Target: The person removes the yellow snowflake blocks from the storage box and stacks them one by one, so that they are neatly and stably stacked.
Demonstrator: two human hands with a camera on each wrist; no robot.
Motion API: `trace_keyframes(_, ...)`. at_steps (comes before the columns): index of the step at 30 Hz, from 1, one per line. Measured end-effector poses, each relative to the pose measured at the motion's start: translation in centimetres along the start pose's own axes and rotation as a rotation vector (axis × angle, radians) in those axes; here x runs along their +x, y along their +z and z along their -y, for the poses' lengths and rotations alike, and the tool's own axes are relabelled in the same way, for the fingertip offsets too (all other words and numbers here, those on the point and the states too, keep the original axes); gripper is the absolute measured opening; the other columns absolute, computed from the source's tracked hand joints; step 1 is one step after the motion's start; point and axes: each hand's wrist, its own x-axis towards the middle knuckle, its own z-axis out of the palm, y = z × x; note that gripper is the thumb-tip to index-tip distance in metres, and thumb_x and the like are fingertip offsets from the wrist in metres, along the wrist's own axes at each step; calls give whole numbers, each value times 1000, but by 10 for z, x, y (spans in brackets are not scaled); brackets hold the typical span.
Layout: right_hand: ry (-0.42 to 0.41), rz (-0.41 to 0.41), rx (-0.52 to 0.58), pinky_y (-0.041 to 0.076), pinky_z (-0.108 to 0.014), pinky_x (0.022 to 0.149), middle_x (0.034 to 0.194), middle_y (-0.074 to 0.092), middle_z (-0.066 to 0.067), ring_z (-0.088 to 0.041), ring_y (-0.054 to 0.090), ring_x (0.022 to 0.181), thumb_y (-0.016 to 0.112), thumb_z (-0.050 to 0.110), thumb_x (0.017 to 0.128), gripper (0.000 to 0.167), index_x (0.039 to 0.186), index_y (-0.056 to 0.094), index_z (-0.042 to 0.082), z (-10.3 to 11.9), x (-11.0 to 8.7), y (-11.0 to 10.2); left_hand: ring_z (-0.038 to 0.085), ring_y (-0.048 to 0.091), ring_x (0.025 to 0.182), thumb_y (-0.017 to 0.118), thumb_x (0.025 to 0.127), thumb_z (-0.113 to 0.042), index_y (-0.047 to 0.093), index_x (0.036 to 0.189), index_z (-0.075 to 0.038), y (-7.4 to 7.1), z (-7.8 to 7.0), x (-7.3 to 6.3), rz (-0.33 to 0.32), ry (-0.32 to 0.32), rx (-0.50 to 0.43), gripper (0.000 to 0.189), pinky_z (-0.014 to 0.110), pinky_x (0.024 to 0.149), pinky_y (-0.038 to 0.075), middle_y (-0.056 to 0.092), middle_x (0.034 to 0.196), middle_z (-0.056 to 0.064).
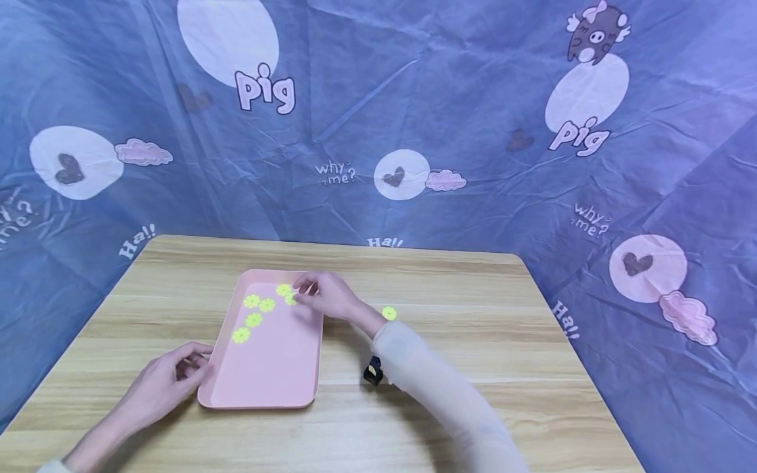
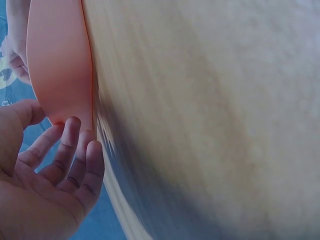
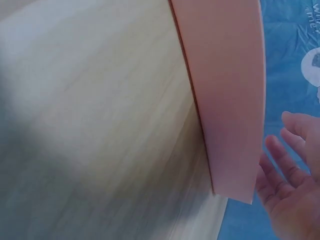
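A shallow pink tray (image 1: 266, 378) lies on the wooden table, with several flat yellow flower-shaped pieces (image 1: 253, 320) in its far half. At the tray's left side is my left hand (image 1: 168, 381); in the left wrist view, thumb and forefinger pinch its rim, the other fingers curving along the outer wall. Over the far right part of the tray hovers my right hand (image 1: 325, 295), fingers loosely bent and apart from the thumb. Just under its fingertips lies a yellow piece (image 1: 290, 299), partly hidden. In the right wrist view, the right hand (image 3: 295, 175) appears beyond the tray's outer wall.
Another yellow piece (image 1: 388, 313) lies on the table (image 1: 461, 282) right of the tray, beside the right forearm. A small black object (image 1: 373, 372) with a yellow mark sits near the right sleeve, partly covered by it. A blue printed cloth (image 1: 355, 118) hangs around the table.
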Motion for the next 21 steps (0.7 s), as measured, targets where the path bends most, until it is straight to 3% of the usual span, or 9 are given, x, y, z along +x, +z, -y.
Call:
trace_keyframes(8,30,30,-158,50,-14,79,108,79,-1,-6,70,90,75,23,98,24,119,76,12,-3,15,8,-11,54,73,78,93,-10,74,110,-8,0,1,1,7,7,-12,17,20,67,48,70,87,-7)
trace_keyframes(21,64,42,-338,53,-20,90,111,80,2,-10,73,100,77,27,95,27,119,76,14,1,31,20,-11,54,73,78,92,-9,74,109,-9,-4,5,8,15,8,-19,17,20,66,47,70,86,-8)
